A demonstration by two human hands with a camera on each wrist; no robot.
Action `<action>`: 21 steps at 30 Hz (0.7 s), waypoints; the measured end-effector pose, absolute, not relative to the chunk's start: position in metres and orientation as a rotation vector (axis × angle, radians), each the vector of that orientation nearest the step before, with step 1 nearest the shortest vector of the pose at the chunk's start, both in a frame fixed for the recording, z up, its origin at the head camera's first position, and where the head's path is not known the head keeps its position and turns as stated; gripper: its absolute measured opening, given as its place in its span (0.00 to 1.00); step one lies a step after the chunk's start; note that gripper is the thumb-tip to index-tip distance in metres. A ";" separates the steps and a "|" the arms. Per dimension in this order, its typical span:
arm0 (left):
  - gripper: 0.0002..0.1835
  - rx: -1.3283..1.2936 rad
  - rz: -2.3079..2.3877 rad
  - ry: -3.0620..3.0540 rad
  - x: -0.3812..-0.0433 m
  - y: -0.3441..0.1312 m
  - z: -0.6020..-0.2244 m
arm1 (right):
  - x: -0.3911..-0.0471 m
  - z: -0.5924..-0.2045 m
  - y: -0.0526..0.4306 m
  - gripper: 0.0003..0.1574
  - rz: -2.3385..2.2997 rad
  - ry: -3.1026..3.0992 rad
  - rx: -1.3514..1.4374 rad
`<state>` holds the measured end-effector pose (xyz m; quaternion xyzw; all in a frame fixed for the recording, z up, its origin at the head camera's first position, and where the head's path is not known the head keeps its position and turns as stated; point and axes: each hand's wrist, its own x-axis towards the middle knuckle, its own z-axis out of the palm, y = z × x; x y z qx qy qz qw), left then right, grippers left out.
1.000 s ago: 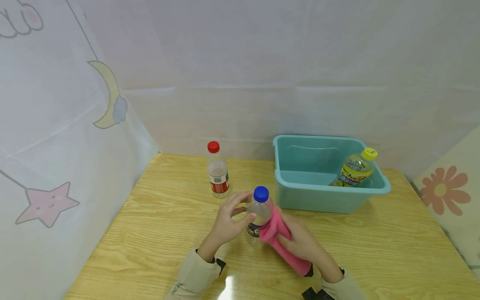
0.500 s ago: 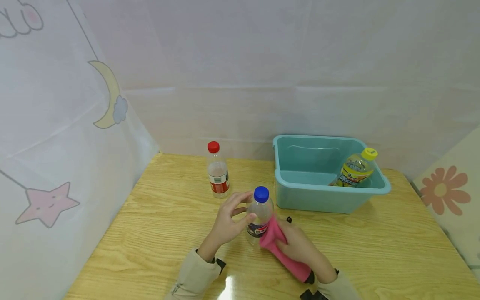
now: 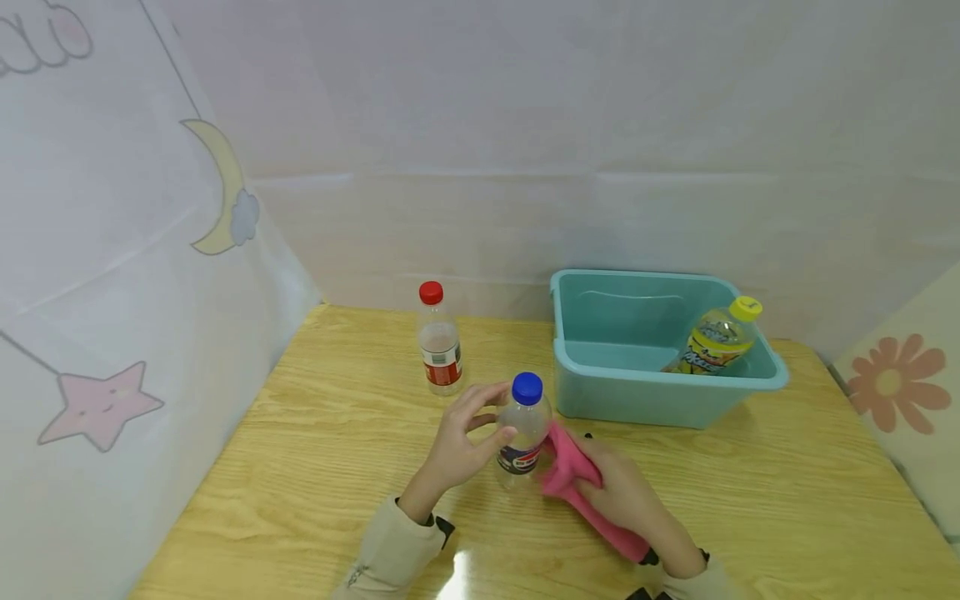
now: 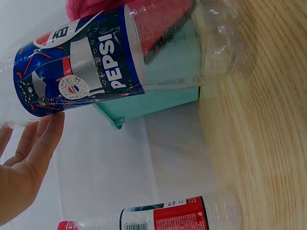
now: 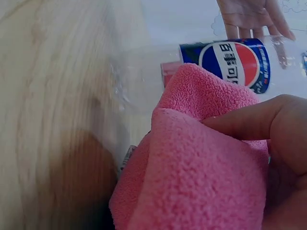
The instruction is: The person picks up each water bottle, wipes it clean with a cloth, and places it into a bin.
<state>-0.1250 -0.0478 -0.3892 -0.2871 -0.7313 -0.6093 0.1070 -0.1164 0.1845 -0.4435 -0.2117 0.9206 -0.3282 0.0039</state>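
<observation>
Pink, fleecy cloth is bunched in the right hand, whose thumb pinches it from above; most of that hand's fingers are hidden beneath the folds. The cloth's upper end lies at the right side of a clear Pepsi bottle, though whether it touches the plastic I cannot tell. The bottle stands upright on the wood-grain table, its blue cap on. From its other side the left hand holds it near the shoulder, thumb in front and fingers curved loosely behind, a wide gap left between palm and bottle. Behind and to the left of that hand, well apart from the cloth, a red-capped bottle stands upright. Behind the right hand sits a teal bin, and inside it a yellow-capped bottle leans at the right end, its cap above the rim
</observation>
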 end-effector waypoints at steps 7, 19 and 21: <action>0.23 -0.854 -1.785 -2.160 -0.125 -0.047 -0.390 | -0.110 -0.432 0.211 0.42 -0.991 2.993 -0.686; 0.23 -0.846 -1.795 -2.175 -0.125 -0.047 -0.389 | -0.095 -0.420 0.263 0.41 -0.768 3.154 -0.696; 0.23 -0.850 -1.794 -2.174 -0.125 -0.047 -0.389 | -0.094 -0.420 0.270 0.41 -0.733 3.153 -0.679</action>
